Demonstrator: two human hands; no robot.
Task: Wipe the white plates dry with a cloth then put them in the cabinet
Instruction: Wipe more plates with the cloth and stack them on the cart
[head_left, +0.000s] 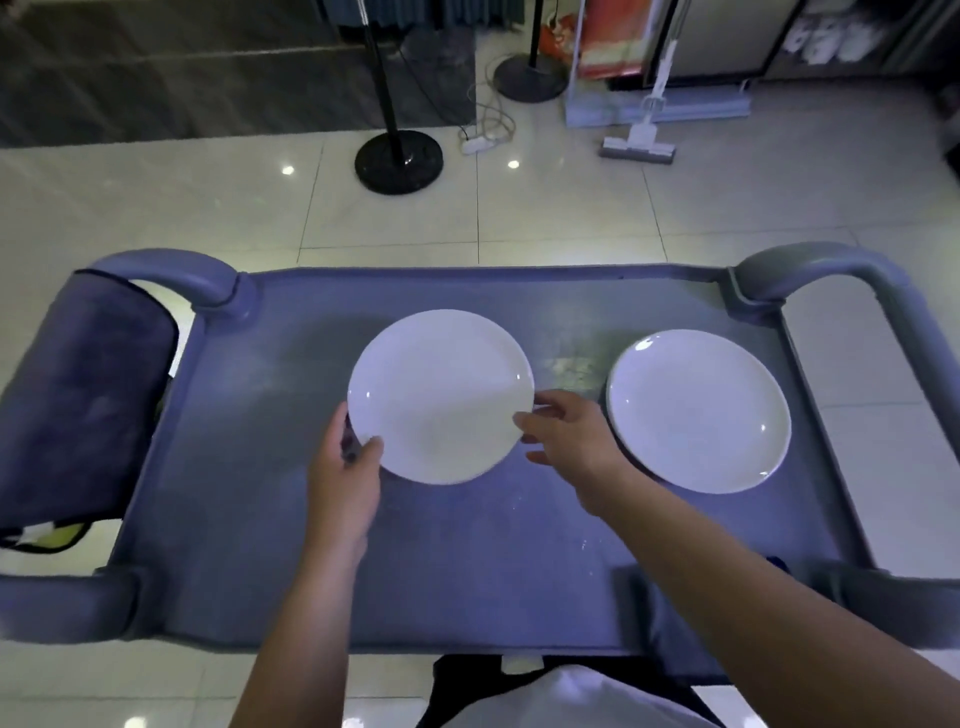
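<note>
Two white plates lay on the grey-blue cart top (467, 561), which served as the desk. The first plate (440, 397) sat near the middle of the cart top; the second plate (698, 410) sat to its right, apart from it and closer to the right-hand handle (852, 270).

Two bare hands were at the first plate. The left hand (345, 475) gripped its near-left rim, thumb curled over the top edge and fingers tucked underneath. The right hand (566, 436) was at the plate's right rim with fingers loosely spread and fairly wide; its fingertips touched the edge, but a firm grip could not be made out. That hand lay between the two plates.

A dark cloth (83, 405) hung over the cart's left handle, well apart from both plates.

Beyond the cart, on the tiled floor (571, 208), stood two round black stand bases (399, 163), one nearer and one further back, one white mop (639, 140), and one white power strip (478, 141) with cables.
</note>
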